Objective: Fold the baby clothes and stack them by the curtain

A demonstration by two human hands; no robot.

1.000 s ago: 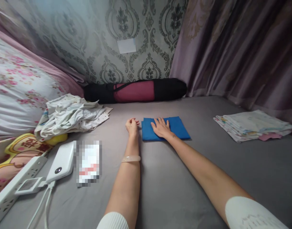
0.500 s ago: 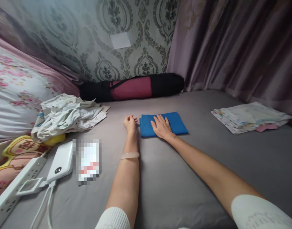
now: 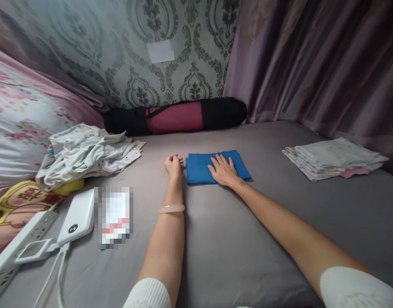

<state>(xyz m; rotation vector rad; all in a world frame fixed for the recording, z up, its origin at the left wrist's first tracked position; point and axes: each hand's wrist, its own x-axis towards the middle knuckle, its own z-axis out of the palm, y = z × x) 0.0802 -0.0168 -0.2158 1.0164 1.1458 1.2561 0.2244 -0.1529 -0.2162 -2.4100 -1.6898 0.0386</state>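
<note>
A folded blue cloth (image 3: 199, 169), rectangular with layered edges at its left side, lies flat on the grey bed sheet. My right hand (image 3: 225, 170) rests on it palm down, fingers spread, over its right half. Just left of the cloth, my left hand (image 3: 174, 166) lies on the sheet with its fingers curled in. Nothing shows between those fingers, and a small gap separates them from the cloth. A pale bangle (image 3: 171, 208) circles the left forearm.
Crumpled light clothes (image 3: 90, 152) lie at left, and a stack of folded clothes (image 3: 334, 158) at right. A black and red long bag (image 3: 175, 117) lies along the wall. Near left are a white power bank (image 3: 77, 216), a power strip (image 3: 26, 239), cables and a blurred-out item (image 3: 116, 218).
My right hand has slid a little to the right across the blue cloth, still flat. My left hand stays curled beside it. The whole view has shifted slightly.
</note>
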